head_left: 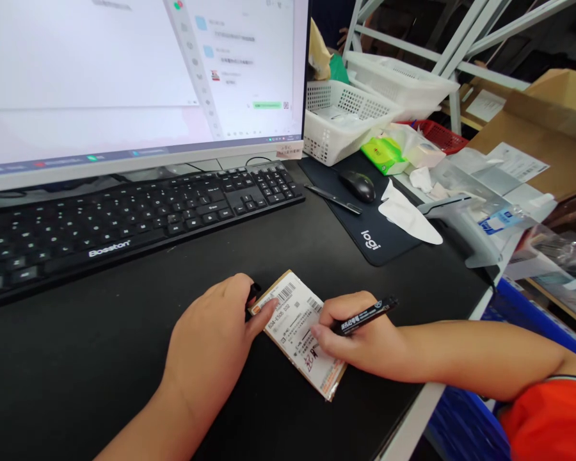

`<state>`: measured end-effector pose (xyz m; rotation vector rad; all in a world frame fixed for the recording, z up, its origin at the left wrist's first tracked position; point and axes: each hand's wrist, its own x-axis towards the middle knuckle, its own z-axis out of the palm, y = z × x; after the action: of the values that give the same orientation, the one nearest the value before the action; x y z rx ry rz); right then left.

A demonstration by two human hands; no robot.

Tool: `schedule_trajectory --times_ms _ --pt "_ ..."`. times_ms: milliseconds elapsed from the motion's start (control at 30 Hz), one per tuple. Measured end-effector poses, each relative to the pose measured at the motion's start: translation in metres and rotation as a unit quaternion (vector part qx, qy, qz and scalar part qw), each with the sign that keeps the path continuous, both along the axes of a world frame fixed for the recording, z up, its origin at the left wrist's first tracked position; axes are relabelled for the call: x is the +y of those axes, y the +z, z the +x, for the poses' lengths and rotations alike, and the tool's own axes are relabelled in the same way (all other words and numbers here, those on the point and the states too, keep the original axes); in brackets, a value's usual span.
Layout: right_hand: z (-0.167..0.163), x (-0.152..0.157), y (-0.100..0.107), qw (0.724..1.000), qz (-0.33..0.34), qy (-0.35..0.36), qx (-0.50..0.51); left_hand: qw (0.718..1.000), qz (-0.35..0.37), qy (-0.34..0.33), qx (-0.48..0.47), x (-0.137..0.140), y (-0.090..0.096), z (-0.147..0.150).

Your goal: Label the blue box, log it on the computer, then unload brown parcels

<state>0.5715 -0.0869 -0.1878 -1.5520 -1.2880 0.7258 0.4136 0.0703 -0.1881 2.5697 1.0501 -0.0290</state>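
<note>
A small flat cardboard parcel (pixel 292 330) lies tilted on the black desk, its white shipping label facing up with barcodes, print and some handwritten marks. My left hand (pixel 216 326) is closed at its upper left edge, the thumb pressed on the label. A black pen cap (pixel 254 291) sticks out beside that hand's index finger. Closed around a black marker pen (pixel 367 318), my right hand (pixel 360 333) rests on the right side of the label. The marker's tip is hidden behind my fingers.
A black keyboard (pixel 148 221) and a monitor (pixel 139 77) stand behind. To the right are a mouse (pixel 358 186), a dark pen-like tool (pixel 333 199), white paper pieces (pixel 408 214) and a grey stand (pixel 465 224). White baskets (pixel 336 128) and cardboard boxes (pixel 542 128) sit farther back.
</note>
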Motion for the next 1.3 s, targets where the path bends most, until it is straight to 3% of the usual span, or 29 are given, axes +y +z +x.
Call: schedule_trajectory --times_ms 1300 --pt "0.0027 -0.0017 0.0012 0.999 0.000 0.034 -0.020 1.000 -0.012 0.002 0.009 -0.0008 0.0026 0.0003"
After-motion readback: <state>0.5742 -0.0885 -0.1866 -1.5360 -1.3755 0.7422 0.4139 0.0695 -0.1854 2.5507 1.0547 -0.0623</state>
